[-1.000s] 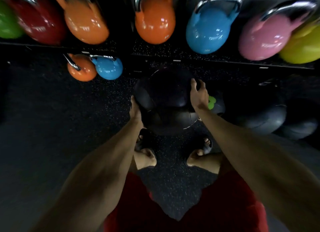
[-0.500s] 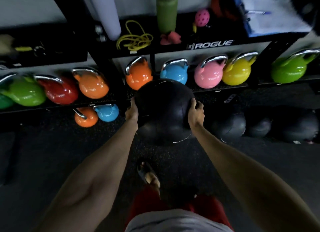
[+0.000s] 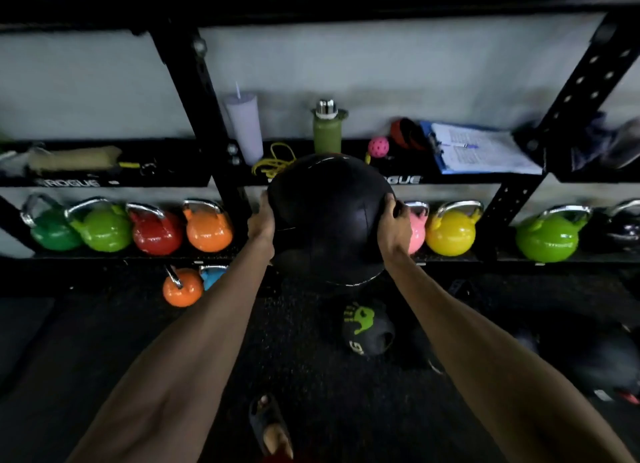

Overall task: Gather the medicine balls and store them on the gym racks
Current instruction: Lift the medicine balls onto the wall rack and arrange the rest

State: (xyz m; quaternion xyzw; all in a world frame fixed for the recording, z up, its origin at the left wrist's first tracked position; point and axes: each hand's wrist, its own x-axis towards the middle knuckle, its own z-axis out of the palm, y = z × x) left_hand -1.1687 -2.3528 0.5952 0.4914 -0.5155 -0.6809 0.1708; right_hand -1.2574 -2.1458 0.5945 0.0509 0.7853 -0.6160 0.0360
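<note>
While one sandalled foot (image 3: pixel 272 428) stands on the dark rubber floor (image 3: pixel 104 358) at 6 o'clock, two bare forearms reach forward to a black medicine ball (image 3: pixel 329 217), held in the air at the centre of the view. The left hand (image 3: pixel 263 220) grips it at its 9 o'clock side and the right hand (image 3: pixel 393 225) at its 3 o'clock side. The fingers (image 3: pixel 389 202) of both curl round the ball's curve, grasping it.

On the floor at 5 o'clock lies a second ball (image 3: pixel 367 327) marked with a green handprint, with more dark balls (image 3: pixel 602 365) at 4 o'clock. Behind the held ball, bright kettlebells (image 3: pixel 207 234) fill the rack's lower shelf from 9 to 3 o'clock. Above them, the upper shelf (image 3: pixel 450 178) carries a tumbler (image 3: pixel 244 130), a yellow cord (image 3: pixel 273 161), a green bottle (image 3: pixel 327 133) and a clipboard (image 3: pixel 478 147).

To lift well, I judge, the hands should sit opposite each other and the ball should pass clear of the kettlebell handles. It will also need a bare stretch of shelf, though which shelf is meant cannot be told.
</note>
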